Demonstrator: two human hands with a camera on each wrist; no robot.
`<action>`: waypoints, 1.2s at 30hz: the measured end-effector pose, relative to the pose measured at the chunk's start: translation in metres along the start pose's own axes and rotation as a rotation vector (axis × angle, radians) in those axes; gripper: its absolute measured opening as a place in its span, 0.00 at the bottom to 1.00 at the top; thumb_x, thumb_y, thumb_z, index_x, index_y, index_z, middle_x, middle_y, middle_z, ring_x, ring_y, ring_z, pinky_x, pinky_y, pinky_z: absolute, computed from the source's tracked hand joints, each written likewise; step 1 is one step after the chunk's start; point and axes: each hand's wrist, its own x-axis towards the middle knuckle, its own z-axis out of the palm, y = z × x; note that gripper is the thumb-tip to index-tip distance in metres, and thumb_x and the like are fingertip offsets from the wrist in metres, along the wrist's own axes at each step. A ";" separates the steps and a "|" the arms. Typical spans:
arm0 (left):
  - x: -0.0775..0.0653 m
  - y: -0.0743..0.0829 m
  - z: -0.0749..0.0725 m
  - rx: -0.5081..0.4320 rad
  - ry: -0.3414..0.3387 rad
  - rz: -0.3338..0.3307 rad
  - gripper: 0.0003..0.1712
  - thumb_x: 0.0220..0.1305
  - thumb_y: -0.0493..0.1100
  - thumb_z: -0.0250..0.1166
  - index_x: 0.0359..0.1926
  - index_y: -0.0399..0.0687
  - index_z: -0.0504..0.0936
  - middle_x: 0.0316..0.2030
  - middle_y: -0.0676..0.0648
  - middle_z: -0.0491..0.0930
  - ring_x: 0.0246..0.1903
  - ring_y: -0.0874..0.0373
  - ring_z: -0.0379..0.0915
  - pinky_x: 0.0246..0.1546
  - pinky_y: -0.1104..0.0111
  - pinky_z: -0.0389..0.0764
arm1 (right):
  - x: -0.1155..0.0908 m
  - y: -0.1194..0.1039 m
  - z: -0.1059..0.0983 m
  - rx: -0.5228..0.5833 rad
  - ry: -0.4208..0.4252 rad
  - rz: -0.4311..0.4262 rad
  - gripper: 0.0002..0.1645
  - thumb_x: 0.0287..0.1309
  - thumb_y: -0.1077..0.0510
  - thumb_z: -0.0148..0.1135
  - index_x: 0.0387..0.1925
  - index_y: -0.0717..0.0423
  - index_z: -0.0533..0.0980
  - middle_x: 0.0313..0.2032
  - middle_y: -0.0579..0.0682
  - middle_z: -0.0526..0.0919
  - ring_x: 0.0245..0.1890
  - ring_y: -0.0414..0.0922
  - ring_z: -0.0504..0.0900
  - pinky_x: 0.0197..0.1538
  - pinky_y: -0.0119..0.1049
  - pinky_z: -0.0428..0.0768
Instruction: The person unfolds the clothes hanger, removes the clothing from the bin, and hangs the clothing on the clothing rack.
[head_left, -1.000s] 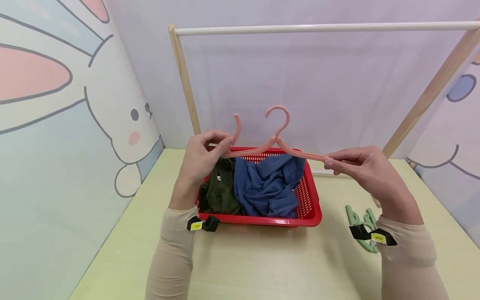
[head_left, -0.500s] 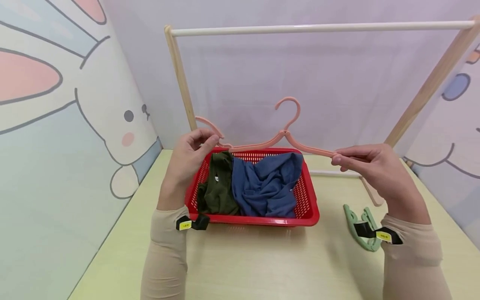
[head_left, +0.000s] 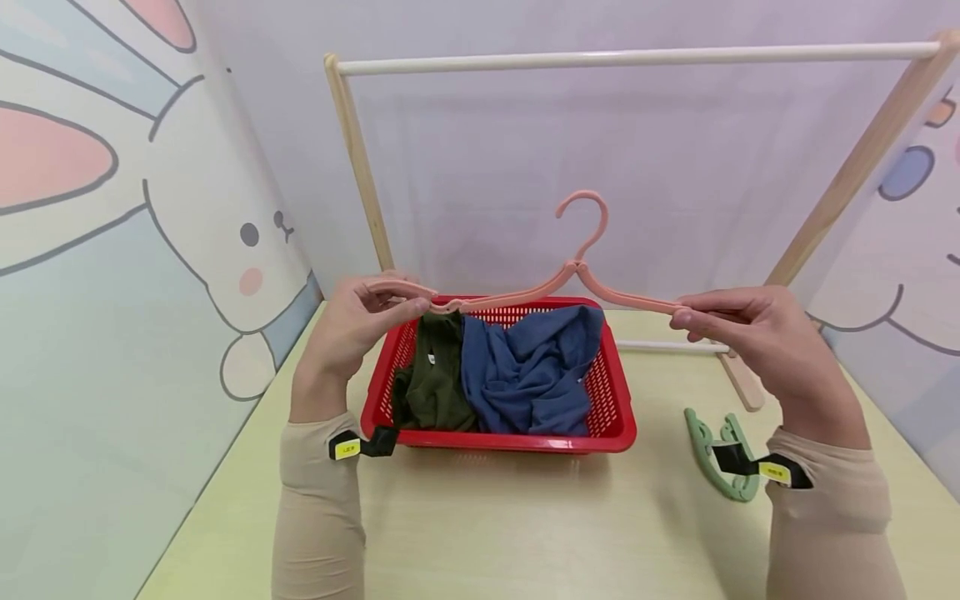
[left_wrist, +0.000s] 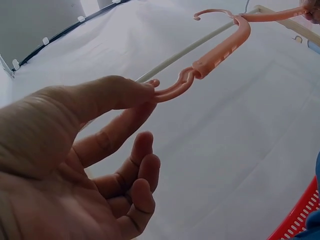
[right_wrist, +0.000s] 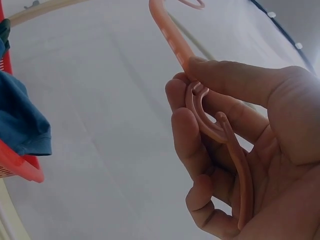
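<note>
A pink folding clothes hanger (head_left: 517,297) is held hook up above the basket, its arms spread to both sides. My left hand (head_left: 341,333) pinches the jointed end piece (left_wrist: 172,94) of the left arm between thumb and forefinger; the other fingers curl loosely below. On the opposite side my right hand (head_left: 765,333) grips the right arm at its joint, with the folded end piece (right_wrist: 242,180) lying against the palm. Below sits a red basket (head_left: 510,442) with an olive green garment (head_left: 442,387) at left and a blue garment (head_left: 532,375) at right.
A rack with a white top bar (head_left: 637,57) and wooden legs (head_left: 862,167) stands behind the basket. A green folding hanger (head_left: 701,442) lies folded on the table right of the basket, near my right sleeve (head_left: 825,492). A rabbit-print wall (head_left: 180,333) bounds the left side.
My left hand has moved left, and the hanger's left end piece has swung from upright to outward, toward the left. The hanger and my right hand have shifted slightly right.
</note>
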 end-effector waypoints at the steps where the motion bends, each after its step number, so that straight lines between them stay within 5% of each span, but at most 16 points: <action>1: 0.000 0.000 -0.001 0.003 -0.007 -0.004 0.10 0.74 0.36 0.73 0.52 0.39 0.94 0.53 0.44 0.87 0.54 0.46 0.80 0.50 0.66 0.86 | 0.000 0.000 0.000 0.001 0.000 0.000 0.16 0.73 0.55 0.77 0.57 0.55 0.91 0.38 0.46 0.94 0.42 0.45 0.88 0.49 0.31 0.82; 13: -0.001 0.000 -0.003 0.037 -0.038 -0.114 0.11 0.70 0.36 0.77 0.49 0.35 0.93 0.54 0.43 0.84 0.63 0.47 0.74 0.50 0.65 0.90 | 0.000 0.001 -0.001 0.022 0.010 0.011 0.16 0.72 0.57 0.77 0.57 0.56 0.91 0.38 0.45 0.94 0.41 0.44 0.88 0.48 0.30 0.84; 23: 0.004 -0.001 0.001 0.160 -0.075 -0.116 0.08 0.67 0.38 0.81 0.44 0.41 0.95 0.46 0.43 0.87 0.44 0.45 0.80 0.38 0.65 0.86 | 0.001 -0.001 -0.002 0.032 0.016 0.015 0.17 0.72 0.57 0.77 0.58 0.57 0.91 0.38 0.45 0.94 0.43 0.44 0.87 0.48 0.31 0.84; 36: 0.006 -0.002 0.006 0.283 -0.093 -0.161 0.07 0.70 0.41 0.80 0.47 0.45 0.95 0.46 0.43 0.86 0.42 0.44 0.80 0.38 0.64 0.87 | -0.003 -0.006 -0.001 0.015 0.022 0.043 0.18 0.70 0.55 0.79 0.58 0.56 0.91 0.42 0.46 0.95 0.41 0.42 0.91 0.48 0.28 0.86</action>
